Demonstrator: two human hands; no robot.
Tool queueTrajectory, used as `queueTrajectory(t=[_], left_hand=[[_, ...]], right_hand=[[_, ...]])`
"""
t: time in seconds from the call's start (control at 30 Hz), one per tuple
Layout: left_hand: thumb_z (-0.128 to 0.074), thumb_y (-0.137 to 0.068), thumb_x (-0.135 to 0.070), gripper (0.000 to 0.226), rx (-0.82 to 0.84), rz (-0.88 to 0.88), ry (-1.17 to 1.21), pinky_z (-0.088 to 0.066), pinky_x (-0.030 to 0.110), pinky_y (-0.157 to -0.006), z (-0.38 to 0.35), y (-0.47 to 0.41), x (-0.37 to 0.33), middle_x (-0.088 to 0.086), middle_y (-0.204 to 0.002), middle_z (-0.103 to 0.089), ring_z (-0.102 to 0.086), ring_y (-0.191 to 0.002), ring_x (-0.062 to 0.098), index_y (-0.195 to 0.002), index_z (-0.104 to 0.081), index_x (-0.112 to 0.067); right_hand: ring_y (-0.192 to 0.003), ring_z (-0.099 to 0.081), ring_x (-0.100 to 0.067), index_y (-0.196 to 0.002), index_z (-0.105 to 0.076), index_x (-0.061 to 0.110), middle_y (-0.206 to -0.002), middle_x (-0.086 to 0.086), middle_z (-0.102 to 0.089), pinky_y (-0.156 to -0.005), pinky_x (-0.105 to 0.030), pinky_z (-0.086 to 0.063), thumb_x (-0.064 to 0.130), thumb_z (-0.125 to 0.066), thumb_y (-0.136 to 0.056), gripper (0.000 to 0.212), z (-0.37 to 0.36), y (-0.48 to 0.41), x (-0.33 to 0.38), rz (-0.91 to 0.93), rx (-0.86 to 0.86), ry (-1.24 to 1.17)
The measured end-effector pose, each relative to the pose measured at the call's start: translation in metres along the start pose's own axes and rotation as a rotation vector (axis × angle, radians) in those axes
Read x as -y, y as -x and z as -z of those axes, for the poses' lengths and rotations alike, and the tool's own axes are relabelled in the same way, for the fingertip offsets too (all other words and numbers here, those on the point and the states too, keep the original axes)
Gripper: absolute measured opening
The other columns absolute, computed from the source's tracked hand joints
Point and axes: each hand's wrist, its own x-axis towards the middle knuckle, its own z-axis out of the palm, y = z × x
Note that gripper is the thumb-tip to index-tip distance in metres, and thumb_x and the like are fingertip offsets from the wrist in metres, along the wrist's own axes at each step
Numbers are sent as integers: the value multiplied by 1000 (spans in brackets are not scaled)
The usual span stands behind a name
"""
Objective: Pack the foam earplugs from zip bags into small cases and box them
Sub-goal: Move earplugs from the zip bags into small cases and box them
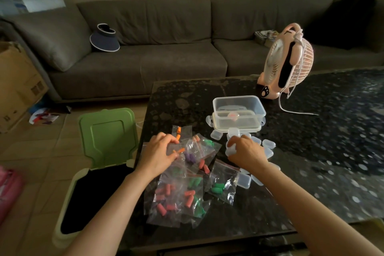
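Left hand curled on clear zip bag of orange foam earplugs, atop heap of bags on dark speckled counter. Right hand clutches small translucent plastic case, beside scattered cases, before clear lidless plastic box.

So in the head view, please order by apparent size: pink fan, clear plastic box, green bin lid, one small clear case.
1. green bin lid
2. pink fan, close to the lid, and farther away, so unsure
3. clear plastic box
4. small clear case
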Motion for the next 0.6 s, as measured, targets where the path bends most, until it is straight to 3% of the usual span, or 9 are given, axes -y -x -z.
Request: queueTrajectory(t=[0.13, 0.17, 0.23, 0.33, 0.4, 0.6], left_hand=[[-67, -84, -22, 27, 3, -176, 32, -23, 7, -98, -16, 9, -28, -7, -112, -52, -46, -110, 6, -109, -59, -18], [-68, -84, -25, 28, 10, -197, 59, -19, 2, -97, -20, 10, -34, -9, -109, -52, -48, -106, 5, -110, -58, -18], [-68, -84, -27, 34, 36, -206, 143, -30, 4, -91, -28, 12, -44, -11, -106, -50, -51, -97, 5, -114, -56, -18], [-69, -83, -24, 38, 97, -191, 183, -48, 25, -89, -35, 13, -48, -7, -114, -52, -54, -98, 7, -117, -54, -18], [-70, -82, -23, 34, 108, -173, 230, -51, 29, -87, -37, 12, -49, -4, -114, -56, -59, -97, 9, -112, -56, -16], [-69, -81, -30, 26, 131, -16, 527, -53, 19, -78, -30, 9, -53, -3, -94, -67, -66, -84, 8, -98, -61, -12]], right_hand=[[-78, -56, -9, -106, -65, 17, -90, 6, -60, -58, -5, -40, 19, -68, -83, 23, 6, 0, 14, 52, 117, -387], [-74, -57, -9, -104, -66, 13, -86, 5, -61, -61, -6, -45, 16, -70, -83, 22, 7, 2, 17, 35, 167, -538], [-72, -60, -11, -98, -66, 9, -86, -3, -67, -69, -20, -52, 11, -70, -82, 17, 7, 4, 19, 1, 263, -792], [-75, -62, -15, -91, -66, 13, -89, -7, -70, -72, -26, -52, 12, -71, -81, 12, 2, 3, 21, 14, 294, -801], [-74, -62, -15, -92, -66, 12, -89, -8, -69, -71, -26, -53, 11, -72, -80, 13, -2, 2, 21, 0, 297, -836], [-83, -64, -23, -95, -65, 9, -93, -15, -67, -84, -40, -54, -3, -65, -82, 18, 0, 0, 20, 26, 285, -1048]])
